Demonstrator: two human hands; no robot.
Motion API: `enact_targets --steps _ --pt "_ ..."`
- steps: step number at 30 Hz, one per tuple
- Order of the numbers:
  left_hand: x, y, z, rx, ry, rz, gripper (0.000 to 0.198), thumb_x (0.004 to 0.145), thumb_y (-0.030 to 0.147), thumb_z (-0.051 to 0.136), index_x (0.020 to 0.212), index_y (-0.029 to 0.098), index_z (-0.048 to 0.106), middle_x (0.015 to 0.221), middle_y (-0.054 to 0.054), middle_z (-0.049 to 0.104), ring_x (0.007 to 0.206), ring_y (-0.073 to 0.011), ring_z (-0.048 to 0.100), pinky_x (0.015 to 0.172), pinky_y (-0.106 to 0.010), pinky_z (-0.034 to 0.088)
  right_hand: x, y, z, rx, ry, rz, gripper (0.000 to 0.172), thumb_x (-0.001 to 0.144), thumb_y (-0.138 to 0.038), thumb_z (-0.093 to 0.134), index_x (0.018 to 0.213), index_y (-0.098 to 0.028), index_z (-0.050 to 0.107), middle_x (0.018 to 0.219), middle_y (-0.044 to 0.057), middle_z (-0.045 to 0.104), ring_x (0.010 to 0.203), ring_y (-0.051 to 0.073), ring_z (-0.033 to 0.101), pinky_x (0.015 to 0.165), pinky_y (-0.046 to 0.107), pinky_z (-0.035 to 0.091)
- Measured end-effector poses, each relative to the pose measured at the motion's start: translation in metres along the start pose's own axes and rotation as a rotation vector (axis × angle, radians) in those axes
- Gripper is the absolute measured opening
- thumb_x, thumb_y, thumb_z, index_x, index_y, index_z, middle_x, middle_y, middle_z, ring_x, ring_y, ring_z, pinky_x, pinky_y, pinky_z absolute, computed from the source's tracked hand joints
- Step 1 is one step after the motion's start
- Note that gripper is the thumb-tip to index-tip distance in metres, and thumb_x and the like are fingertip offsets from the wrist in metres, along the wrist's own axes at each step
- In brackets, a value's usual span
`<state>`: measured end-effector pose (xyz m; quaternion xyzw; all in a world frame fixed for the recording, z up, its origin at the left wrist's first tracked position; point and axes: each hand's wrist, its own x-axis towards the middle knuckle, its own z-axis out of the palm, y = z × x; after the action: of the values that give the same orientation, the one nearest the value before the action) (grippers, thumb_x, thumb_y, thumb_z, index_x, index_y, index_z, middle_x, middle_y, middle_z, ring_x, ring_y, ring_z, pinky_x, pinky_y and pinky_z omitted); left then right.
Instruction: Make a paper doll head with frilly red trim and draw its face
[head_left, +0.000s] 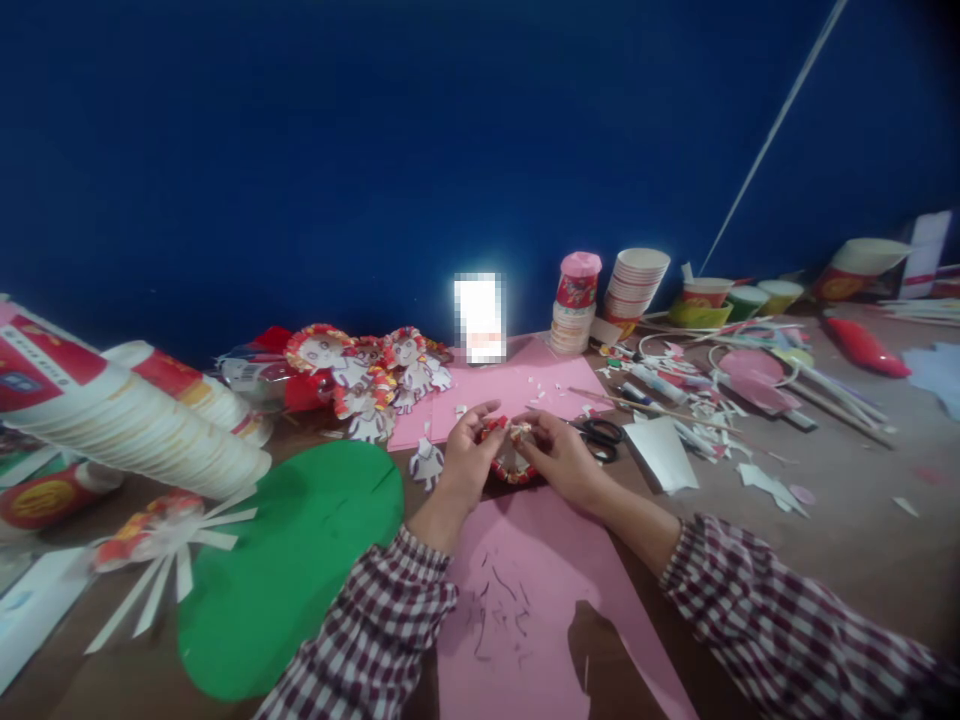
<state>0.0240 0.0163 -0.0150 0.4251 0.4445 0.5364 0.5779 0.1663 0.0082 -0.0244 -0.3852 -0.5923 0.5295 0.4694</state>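
Observation:
Both hands hold a small cut paper cup [514, 472], its strips curled into a red-and-yellow ring, over the pink paper [525, 580]. My left hand [474, 450] pinches the ring's left side. On the opposite side, the thumb and fingers of my right hand [562, 455] close on its edge. Parts of the ring are hidden by the fingers. Just left of my left hand lies a white paper figure cutout [427, 464] with a dark outline. Black-handled scissors [602, 438] rest beside my right hand.
Finished-looking paper-cup figures [364, 375] lie in a cluster behind. Stacked paper cups [150, 420] lean at left, near a green sheet [300, 570] and a cup cut into strips [176, 535]. More stacked cups [636, 285] stand back right. Paper scraps [705, 430] and markers litter the right side.

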Motion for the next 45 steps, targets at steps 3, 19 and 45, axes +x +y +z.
enact_targets --steps 3,19,45 --pt "-0.001 0.003 0.001 -0.11 -0.035 -0.089 0.055 0.066 0.023 0.072 0.117 0.017 0.051 0.085 -0.003 0.063 0.071 -0.0132 0.061 0.065 -0.025 0.048 -0.001 0.0 0.0 -0.004 0.001 0.018 0.023 0.084 -0.032 0.056 0.103 -0.019 0.052 0.086 0.003 0.063 0.081 0.017 0.061 0.07 0.029 0.049" --pt "-0.001 -0.002 0.004 -0.086 0.047 -0.053 0.048 0.065 0.021 0.072 0.11 0.017 0.056 0.092 -0.004 0.063 0.079 -0.0136 0.061 0.071 -0.026 0.048 -0.001 -0.005 -0.003 -0.182 0.057 -0.07 0.021 0.081 -0.03 0.058 0.099 -0.019 0.055 0.088 0.003 0.063 0.077 0.015 0.06 0.068 0.025 0.047" --pt "-0.005 -0.001 0.007 0.066 0.046 0.032 0.047 0.065 0.026 0.073 0.109 0.017 0.058 0.081 -0.001 0.062 0.071 -0.0111 0.058 0.065 -0.022 0.047 0.003 -0.004 -0.005 -0.013 0.069 0.092 0.023 0.08 -0.042 0.058 0.086 -0.019 0.058 0.067 -0.002 0.056 0.052 0.011 0.048 0.046 0.021 0.042"
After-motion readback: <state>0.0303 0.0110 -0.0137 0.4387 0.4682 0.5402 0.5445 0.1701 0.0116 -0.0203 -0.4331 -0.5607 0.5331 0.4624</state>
